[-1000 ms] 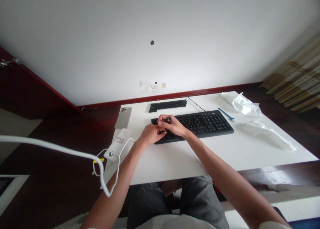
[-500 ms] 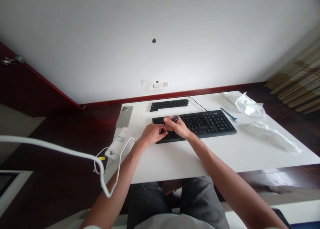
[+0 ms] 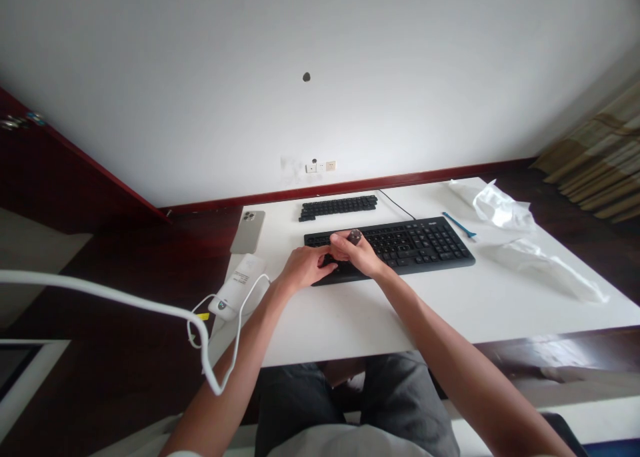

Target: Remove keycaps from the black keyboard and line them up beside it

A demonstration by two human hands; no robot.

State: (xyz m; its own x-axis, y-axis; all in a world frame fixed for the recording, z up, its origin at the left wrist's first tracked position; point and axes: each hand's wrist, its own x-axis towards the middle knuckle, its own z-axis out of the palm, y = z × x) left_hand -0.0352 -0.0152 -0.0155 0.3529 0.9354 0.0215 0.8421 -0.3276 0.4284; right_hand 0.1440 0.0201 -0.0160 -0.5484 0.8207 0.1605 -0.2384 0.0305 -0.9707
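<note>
A black keyboard (image 3: 425, 244) lies on the white table, with both hands over its left part. My right hand (image 3: 357, 254) is closed round a dark handle (image 3: 355, 236) whose top end sticks up from the fist; its lower end is hidden. Just to the left, my left hand (image 3: 310, 267) rests at the keyboard's left side with thumb and fingers curled close together, touching or nearly touching the right hand. What its fingertips hold, if anything, is too small to make out. Behind the keyboard stand rows of loose black keycaps (image 3: 339, 207).
A phone (image 3: 249, 232) and a white power bank (image 3: 239, 289) with a white cable (image 3: 125, 297) are at the table's left. On the right lie a blue tool (image 3: 459, 225) and crumpled clear plastic bags (image 3: 500, 210). A black cord (image 3: 397, 204) runs behind the keyboard.
The handle in my right hand has shifted slightly to the right. My left thumb and fingers have moved a little. The whole view has shifted slightly.
</note>
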